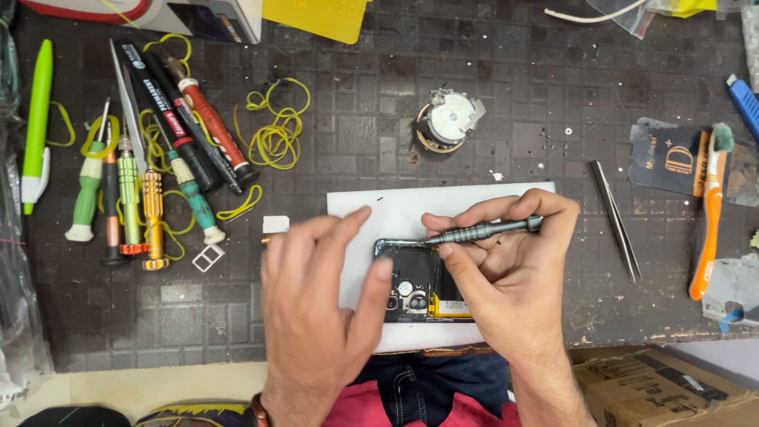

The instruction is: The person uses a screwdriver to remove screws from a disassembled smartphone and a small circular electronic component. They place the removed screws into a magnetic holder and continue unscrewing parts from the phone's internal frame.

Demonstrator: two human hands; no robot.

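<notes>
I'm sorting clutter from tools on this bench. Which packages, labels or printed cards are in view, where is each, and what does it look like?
Dark printed card: right side, beside the orange toothbrush; rectangular, black with an orange edge strip.
Cardboard box: bottom right corner, below the bench edge; brown, with a pale label.
Clear plastic bag: top right edge; see-through, crumpled.
Yellow sheet: top edge, centre-left; flat, plain yellow.
Marker pens: upper left; black and red barrels with printed labels.

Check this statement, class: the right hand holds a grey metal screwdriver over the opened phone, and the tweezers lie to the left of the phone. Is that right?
Not quite. The head view shows the tweezers lying to the right of the opened phone, not the left. The right hand does hold the grey metal screwdriver over it.
</notes>
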